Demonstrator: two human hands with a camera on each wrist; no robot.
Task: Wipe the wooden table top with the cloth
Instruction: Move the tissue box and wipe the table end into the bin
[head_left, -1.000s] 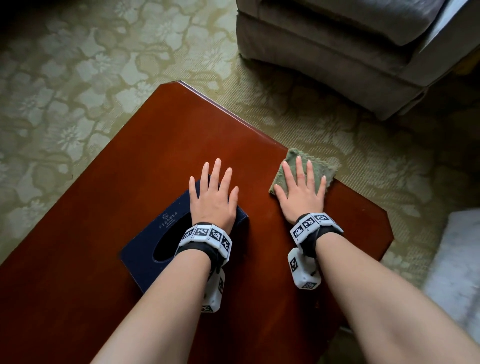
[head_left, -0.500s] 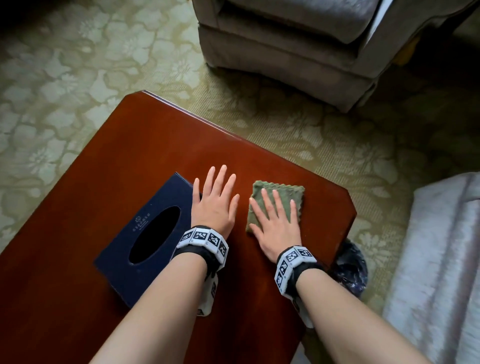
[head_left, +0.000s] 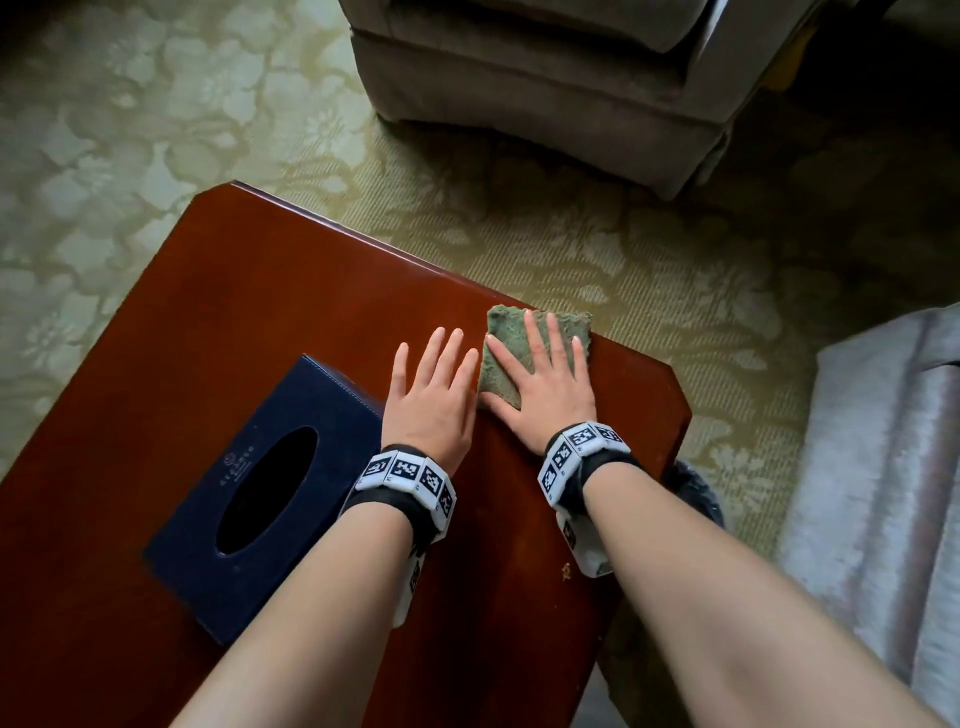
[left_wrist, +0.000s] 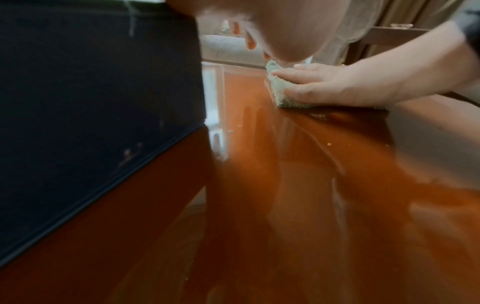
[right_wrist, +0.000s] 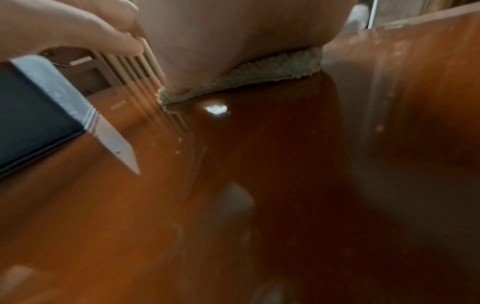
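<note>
A folded green cloth (head_left: 506, 338) lies on the glossy red-brown wooden table top (head_left: 270, 291) near its far right edge. My right hand (head_left: 540, 374) presses flat on it with straight, spread fingers. The left wrist view shows that hand (left_wrist: 322, 84) on the cloth (left_wrist: 279, 98) from the side, and the right wrist view shows the cloth's edge (right_wrist: 272, 72) under the palm. My left hand (head_left: 434, 395) lies flat, fingers straight, over the near corner of the dark blue tissue box (head_left: 249, 493), just left of the cloth.
The tissue box stands on the table's middle. A grey-brown armchair (head_left: 545, 93) sits on the patterned carpet beyond the table. Pale fabric (head_left: 883, 467) is at the right, a dark bag (head_left: 693, 488) below the table's right corner. Small crumbs (right_wrist: 179, 151) dot the wood.
My right hand slid the cloth left and toward me from the table's far edge, then back out to that edge. The left hand stayed on the box corner. The head view shifted.
</note>
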